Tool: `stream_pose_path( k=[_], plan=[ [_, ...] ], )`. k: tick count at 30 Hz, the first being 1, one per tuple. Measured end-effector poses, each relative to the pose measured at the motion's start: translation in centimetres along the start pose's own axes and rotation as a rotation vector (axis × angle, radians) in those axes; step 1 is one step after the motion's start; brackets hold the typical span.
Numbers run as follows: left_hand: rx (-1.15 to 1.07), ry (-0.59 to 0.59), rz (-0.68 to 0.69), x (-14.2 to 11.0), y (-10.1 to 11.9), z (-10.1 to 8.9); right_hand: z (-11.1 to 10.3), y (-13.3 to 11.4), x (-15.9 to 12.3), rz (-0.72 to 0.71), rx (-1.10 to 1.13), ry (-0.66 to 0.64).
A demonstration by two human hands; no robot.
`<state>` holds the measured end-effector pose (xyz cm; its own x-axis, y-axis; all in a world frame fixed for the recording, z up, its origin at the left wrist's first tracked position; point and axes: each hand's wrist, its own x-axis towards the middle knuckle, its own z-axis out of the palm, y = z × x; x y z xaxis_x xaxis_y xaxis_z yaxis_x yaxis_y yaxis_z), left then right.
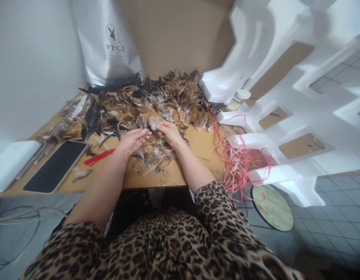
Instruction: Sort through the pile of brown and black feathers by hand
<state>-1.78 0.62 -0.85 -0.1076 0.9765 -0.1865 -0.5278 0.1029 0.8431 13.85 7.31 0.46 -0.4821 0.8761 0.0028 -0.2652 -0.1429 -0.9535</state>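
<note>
In the head view both my hands are close together over the near part of a feather pile. My right hand (170,133) pinches a brown feather with a pale fluffy base (153,123) between thumb and fingertips. Just left of it my left hand (135,140) is closed, thumb against fingers; whatever sits in that pinch is too small to make out. Beyond my hands spreads a heap of brown and black feathers (180,91). Below them, loose feather scraps and fluff (155,157) lie on the yellowish tabletop (201,144).
A phone (55,167), a white box (14,163) and red strips (98,157) lie to the left. At right are tangled red ribbons (241,167), a small jar (238,99) and large white foam pieces (302,140). A silvery bag (112,66) stands behind; a round stool (272,208) is below.
</note>
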Motion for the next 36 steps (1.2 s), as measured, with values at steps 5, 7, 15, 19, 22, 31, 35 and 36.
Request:
stream_pose_path(
  k=[5,7,15,19,22,31,35,36],
  plan=[
    [0.023,0.000,-0.020,0.0,-0.2,0.3,1.2,0.2,-0.5,-0.039,-0.168,0.045],
    [0.022,0.009,-0.015,0.0,-0.2,0.3,1.4,0.3,-0.6,-0.045,-0.228,0.041],
    [0.038,0.023,-0.003,0.1,-0.4,0.2,1.2,0.8,-0.3,-0.135,-0.360,0.082],
    [0.062,0.008,0.033,0.2,-0.6,0.1,1.3,0.7,-0.5,-0.093,-0.323,0.066],
    [0.096,0.013,0.081,0.2,-0.6,0.2,1.3,0.7,-0.5,-0.011,-0.245,0.011],
    [0.248,0.056,0.125,0.1,-0.9,0.5,1.1,1.2,-0.3,0.012,-0.153,-0.017],
    [0.201,0.044,0.124,0.1,-1.0,0.5,1.1,1.3,-0.3,0.010,-0.171,0.006],
    [0.201,0.033,0.118,0.0,-0.9,0.5,1.1,1.2,-0.3,0.004,-0.176,0.011]
  ],
)
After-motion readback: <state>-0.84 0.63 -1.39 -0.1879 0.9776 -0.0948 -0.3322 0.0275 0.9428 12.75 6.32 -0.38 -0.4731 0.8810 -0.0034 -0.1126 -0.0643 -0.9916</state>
